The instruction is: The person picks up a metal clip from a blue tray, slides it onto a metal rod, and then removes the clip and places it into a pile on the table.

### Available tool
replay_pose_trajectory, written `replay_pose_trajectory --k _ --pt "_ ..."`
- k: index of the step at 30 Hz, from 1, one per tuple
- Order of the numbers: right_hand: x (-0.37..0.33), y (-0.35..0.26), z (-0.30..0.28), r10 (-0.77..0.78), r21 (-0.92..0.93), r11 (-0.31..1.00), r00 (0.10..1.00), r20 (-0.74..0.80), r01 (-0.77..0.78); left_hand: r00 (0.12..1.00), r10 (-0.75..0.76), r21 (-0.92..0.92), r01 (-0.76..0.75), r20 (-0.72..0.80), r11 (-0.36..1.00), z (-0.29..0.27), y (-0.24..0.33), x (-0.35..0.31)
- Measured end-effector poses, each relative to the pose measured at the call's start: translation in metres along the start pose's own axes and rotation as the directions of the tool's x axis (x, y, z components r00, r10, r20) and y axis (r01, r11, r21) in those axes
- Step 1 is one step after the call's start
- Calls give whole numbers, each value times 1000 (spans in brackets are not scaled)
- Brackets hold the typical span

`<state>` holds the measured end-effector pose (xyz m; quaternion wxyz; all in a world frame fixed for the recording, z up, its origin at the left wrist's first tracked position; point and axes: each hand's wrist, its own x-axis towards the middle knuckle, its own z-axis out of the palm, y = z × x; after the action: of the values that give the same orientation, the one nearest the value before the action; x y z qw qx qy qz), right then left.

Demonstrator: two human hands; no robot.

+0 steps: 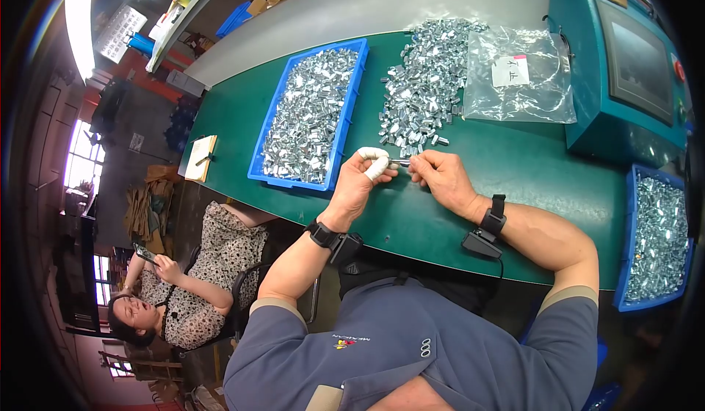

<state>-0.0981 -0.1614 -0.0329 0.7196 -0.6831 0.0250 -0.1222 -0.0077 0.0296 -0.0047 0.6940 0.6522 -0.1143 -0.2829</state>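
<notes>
Piece of slim, shiny silver metal (pixel 399 162) pinched between the left hand (pixel 358 180) and the right hand (pixel 446 182) over a dark green tabletop (pixel 529 191).

The left hand, with white finger wraps (pixel 377 168) on two digits, grips one end, while the right thumb and fingertips press together at the other; how much metal their grip hides cannot be told. Black wrist straps with boxy modules (pixel 345 249) circle both wrists. Just beyond lies a loose heap of short silvery metal pieces (pixel 422 92), beside a clear plastic bag with a white label (pixel 543 103). Leftward, a shallow blue plastic tray (pixel 294 183) holds similar pieces. At right stand a teal machine with a dark screen (pixel 613 128) and a second filled blue tray (pixel 626 264). At lower left, a seated person in a patterned dress (pixel 231 238) holds a phone (pixel 145 254).
</notes>
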Motion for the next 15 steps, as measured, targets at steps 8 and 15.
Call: replay_pose_trajectory --k 8,15 --pt "0 -3 -1 122 -71 991 984 127 -114 998 13 -22 -12 57 1000 11 -11 -1" --pt "-1 1 3 41 53 998 998 39 -43 992 119 154 -124 43 980 -6 17 2"
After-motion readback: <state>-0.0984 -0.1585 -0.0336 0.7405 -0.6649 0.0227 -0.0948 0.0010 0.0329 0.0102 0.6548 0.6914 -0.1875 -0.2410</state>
